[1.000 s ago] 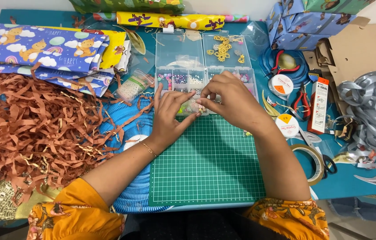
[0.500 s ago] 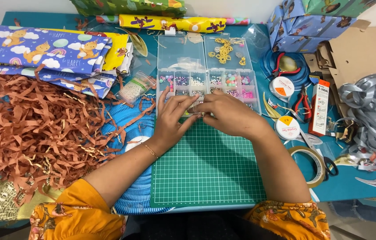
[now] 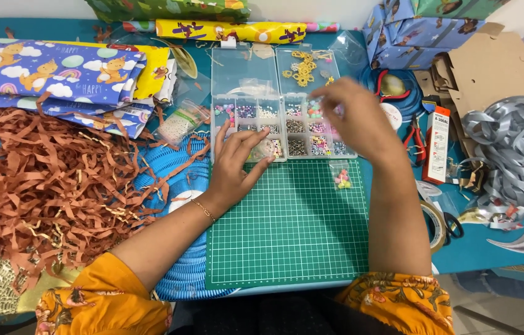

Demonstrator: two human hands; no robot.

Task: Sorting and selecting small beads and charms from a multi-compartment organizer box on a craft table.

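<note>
A crowded teal tabletop (image 3: 491, 248). My left hand (image 3: 237, 161) lies open against the clear bead box (image 3: 280, 102); my right hand (image 3: 352, 115) pinches over its compartments, though I cannot tell what it holds. The beads (image 3: 316, 110) look tiny, hard and slippery, best pinched singly with fingertips.

Both forearms reach forward from orange patterned sleeves. The left hand (image 3: 234, 162) lies palm down, fingers spread and pointing ahead, a thin bracelet at the wrist. The right hand (image 3: 355, 118) is stretched farther out — blurred, fingers curled downward — so its grip cannot be made out
</note>
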